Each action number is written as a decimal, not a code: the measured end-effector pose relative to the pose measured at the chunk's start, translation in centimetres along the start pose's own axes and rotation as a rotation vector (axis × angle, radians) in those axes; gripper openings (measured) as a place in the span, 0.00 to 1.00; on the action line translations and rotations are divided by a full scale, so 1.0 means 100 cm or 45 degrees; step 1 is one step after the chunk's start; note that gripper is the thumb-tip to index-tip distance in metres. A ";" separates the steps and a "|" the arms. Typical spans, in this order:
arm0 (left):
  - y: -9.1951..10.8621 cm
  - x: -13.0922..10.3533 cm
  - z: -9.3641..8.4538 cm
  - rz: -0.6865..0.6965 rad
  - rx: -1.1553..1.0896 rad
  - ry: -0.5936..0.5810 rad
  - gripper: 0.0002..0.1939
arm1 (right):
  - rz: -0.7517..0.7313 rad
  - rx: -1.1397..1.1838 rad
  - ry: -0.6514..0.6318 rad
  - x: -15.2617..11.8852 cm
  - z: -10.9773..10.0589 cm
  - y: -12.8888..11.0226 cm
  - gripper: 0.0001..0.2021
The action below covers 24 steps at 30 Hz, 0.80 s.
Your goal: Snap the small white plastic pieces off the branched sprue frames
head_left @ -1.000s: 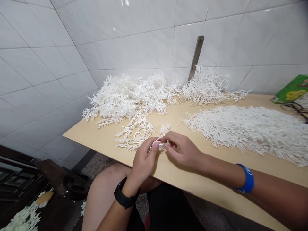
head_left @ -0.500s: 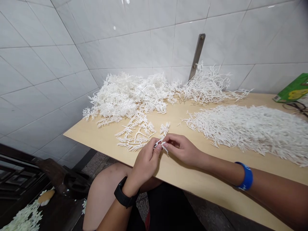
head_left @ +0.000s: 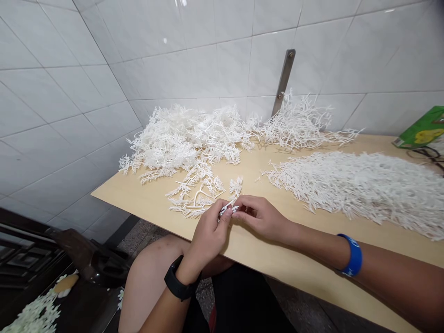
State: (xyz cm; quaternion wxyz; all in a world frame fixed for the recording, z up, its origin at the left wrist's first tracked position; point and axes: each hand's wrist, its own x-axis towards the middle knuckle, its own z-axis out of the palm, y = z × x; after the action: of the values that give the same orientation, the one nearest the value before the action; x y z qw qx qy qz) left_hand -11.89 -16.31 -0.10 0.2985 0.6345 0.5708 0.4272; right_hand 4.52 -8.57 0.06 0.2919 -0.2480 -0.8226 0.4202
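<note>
Clamping fingers point(head_left: 225, 218) on a white branching sprig point(head_left: 227, 206), left hand point(head_left: 210, 231) and right hand point(head_left: 265, 218) nearly meet above a tan desk point(head_left: 265, 252).

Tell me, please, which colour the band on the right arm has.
The band is blue with white markings, best seen in the head view.

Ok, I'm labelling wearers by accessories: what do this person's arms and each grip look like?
The forearms are bare, without gloves. Behind the left grip is a black wristband; behind the right grip, a blue wristband with white markings.
</note>
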 end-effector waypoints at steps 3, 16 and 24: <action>0.000 -0.002 0.001 0.002 0.046 0.033 0.12 | -0.036 -0.048 -0.023 0.000 0.000 0.000 0.09; -0.006 0.001 -0.002 -0.129 -0.160 0.177 0.15 | -0.201 -0.035 -0.084 0.000 -0.004 0.000 0.12; -0.008 0.005 0.000 -0.199 -0.136 0.223 0.16 | -0.273 0.036 -0.151 0.001 -0.008 -0.005 0.13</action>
State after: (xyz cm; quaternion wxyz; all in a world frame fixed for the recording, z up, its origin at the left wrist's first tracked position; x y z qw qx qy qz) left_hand -12.28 -15.67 -0.65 0.3131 0.5316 0.6189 0.4862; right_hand 4.86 -8.34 0.93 0.2894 -0.1292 -0.8543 0.4119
